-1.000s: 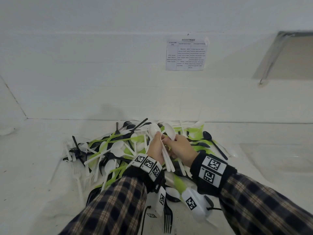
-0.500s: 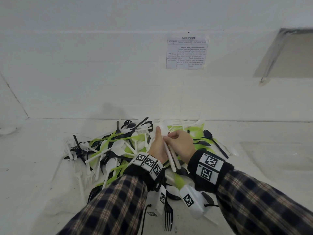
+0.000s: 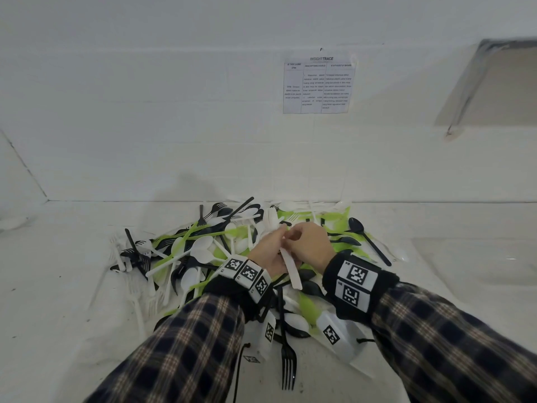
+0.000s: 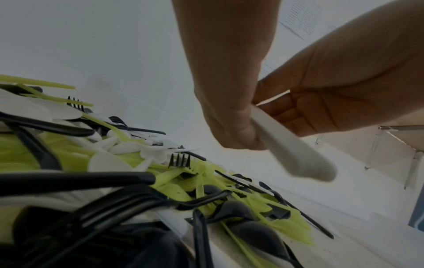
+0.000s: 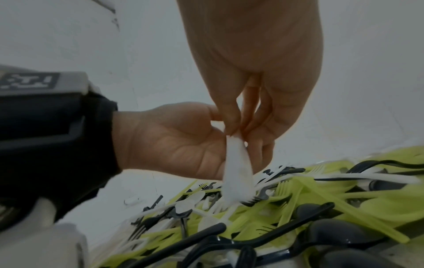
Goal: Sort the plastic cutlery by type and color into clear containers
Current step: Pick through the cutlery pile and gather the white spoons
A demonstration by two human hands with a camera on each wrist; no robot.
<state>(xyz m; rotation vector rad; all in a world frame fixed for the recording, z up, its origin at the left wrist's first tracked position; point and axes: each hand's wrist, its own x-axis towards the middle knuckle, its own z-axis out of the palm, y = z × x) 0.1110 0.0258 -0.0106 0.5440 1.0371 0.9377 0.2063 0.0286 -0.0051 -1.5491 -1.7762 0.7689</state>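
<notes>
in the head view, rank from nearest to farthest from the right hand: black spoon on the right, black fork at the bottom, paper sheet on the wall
From the right hand:
1. Black spoon, just to its right on the pile's edge.
2. Black fork, below, between the sleeves.
3. Paper sheet, up on the wall.

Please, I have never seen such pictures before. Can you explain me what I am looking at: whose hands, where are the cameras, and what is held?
No machine here: a person sorts by hand. The large picture comes from a camera on the head; the two close pictures come from cameras strapped to each wrist. On the white counter lies a pile of plastic cutlery: black, white and green forks and spoons. The left hand grips white cutlery by the handles, and the right hand pinches it too. The white pieces' type is blurred.
</notes>
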